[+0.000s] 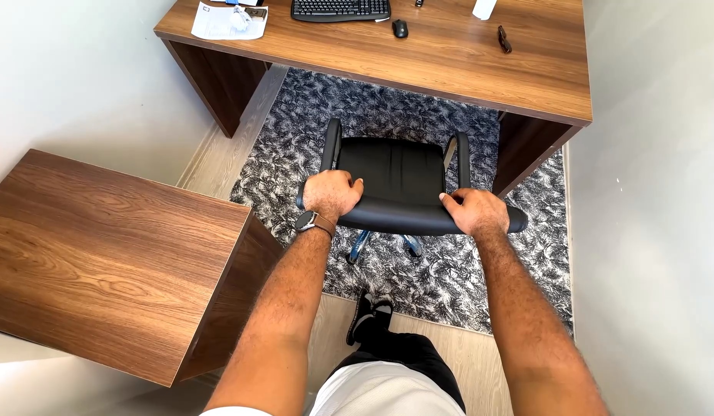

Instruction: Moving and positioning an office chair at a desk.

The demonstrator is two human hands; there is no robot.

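Head view: black office chair (399, 181) sits on a black-and-white patterned rug (449, 285), facing the wooden desk surface (465, 58), seat partly short of the desk edge. Both hands are on the top edge of the chair's backrest. Left hand (331, 194) fingers clamped over the left end of the backrest, wristwatch (311, 223) on that wrist. Right hand (472, 210) fingers clamped over the right end. Armrests visible either side of the seat; chrome base (361, 245) shows below the backrest. On the surface: black keyboard (340, 9), black mouse (400, 28) just beside it, papers (228, 21) at the left end, small dark object (504, 38) to the right, kind can't tell. Second wooden surface (103, 254) to the person's left, well apart from the chair. Person's black shoe (365, 317) at the rug's near edge.
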